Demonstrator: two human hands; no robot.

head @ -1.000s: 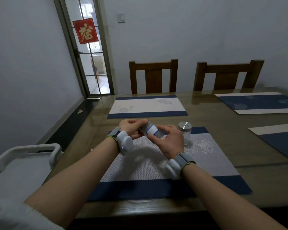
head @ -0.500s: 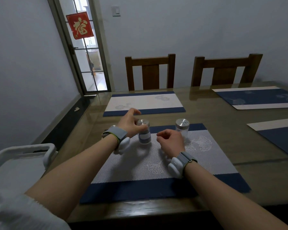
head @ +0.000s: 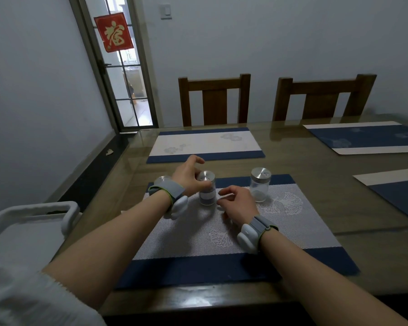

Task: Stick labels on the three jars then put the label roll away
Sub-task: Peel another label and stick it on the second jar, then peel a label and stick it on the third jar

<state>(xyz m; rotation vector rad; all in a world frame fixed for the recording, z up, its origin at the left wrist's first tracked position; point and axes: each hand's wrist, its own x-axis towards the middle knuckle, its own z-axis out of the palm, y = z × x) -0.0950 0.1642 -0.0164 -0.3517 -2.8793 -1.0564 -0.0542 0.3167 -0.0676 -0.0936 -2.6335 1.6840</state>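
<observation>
Your left hand [head: 189, 177] grips the labelled jar [head: 207, 191] near its metal lid, thumb and fingers curled round it; the jar stands upright on the grey placemat [head: 304, 222]. Your right hand [head: 237, 204], fingers loosely curled and holding nothing, hovers just right of that jar. An unlabelled jar [head: 259, 184] stands upright on the placemat's far edge. A third lid [head: 162, 179] shows behind your left wrist.

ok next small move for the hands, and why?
Probably the left hand lets go of the labelled jar, standing upright on the placemat. The right hand, holding nothing, then likely reaches for the jar beside it, which shows no label.
</observation>
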